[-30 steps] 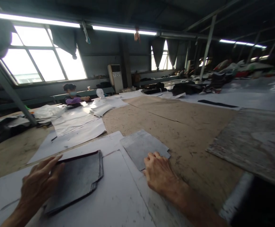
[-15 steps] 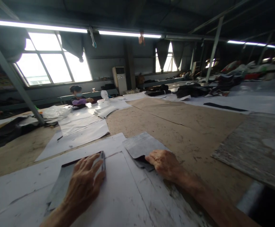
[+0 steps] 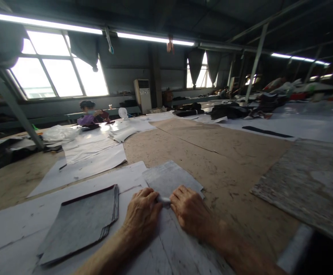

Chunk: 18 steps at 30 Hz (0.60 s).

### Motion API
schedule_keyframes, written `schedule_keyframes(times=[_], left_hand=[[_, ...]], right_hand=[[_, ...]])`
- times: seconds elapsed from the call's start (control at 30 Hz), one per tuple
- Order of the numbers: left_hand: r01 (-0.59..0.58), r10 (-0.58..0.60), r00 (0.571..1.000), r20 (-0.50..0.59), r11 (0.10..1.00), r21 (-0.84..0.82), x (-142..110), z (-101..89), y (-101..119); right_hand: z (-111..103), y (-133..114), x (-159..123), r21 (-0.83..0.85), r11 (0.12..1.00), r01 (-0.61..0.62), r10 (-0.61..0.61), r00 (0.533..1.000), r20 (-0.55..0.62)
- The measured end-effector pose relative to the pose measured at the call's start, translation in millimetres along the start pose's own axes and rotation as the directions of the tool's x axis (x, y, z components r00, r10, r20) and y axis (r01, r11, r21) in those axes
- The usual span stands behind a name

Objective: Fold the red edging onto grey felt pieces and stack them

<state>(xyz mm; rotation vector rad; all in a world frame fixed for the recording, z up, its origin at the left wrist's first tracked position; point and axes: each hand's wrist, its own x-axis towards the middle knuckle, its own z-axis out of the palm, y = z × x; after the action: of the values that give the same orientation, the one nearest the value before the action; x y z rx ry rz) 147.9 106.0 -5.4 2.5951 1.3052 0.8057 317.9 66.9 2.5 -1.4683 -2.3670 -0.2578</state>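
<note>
My left hand (image 3: 143, 209) and my right hand (image 3: 187, 210) face each other, a short gap apart, low in the middle of the head view. Both are closed on the near edge of a grey fabric piece (image 3: 170, 177), which looks curled up between the fingers. The rest of that piece lies flat beyond my hands, partly hidden by them. Left of my left hand lies a stack of grey fabric pieces (image 3: 82, 221) with a dark strip along the far edge. White paper (image 3: 14, 225) lies under the stack.
Brown paper (image 3: 183, 152) covers the table ahead. A grey speckled board (image 3: 295, 183) lies at right. Farther off are white sheets (image 3: 123, 133), a small white fan (image 3: 123, 113), dark cloth piles (image 3: 229, 110) and a seated person (image 3: 87, 114). A metal post (image 3: 14, 99) stands at left.
My left hand has left the stack and moved right to the grey fabric piece. My right hand stays on that piece, whose near edge is now curled between both hands.
</note>
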Motion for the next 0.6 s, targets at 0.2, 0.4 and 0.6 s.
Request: schedule_keyframes(times=[0.2,0.4,0.6], left_hand=[[-0.007,0.011,0.999,0.034,0.994,-0.108,-16.4,-7.4,15.1],[-0.02,0.019,1.0,-0.007,0.956,-0.292,-43.8,-11.8,18.7],[0.118,-0.16,0.977,-0.14,0.955,-0.271,-41.3,-8.8,8.5]], right_hand=[[-10.6,-13.8,-18.1,-0.037,0.999,-0.007,0.005,0.999,-0.051],[-29.1,-20.0,-55.5,0.171,0.981,-0.094,0.082,0.994,0.075],[-38.9,-17.1,-44.9,0.265,0.93,-0.253,0.231,0.967,0.111]])
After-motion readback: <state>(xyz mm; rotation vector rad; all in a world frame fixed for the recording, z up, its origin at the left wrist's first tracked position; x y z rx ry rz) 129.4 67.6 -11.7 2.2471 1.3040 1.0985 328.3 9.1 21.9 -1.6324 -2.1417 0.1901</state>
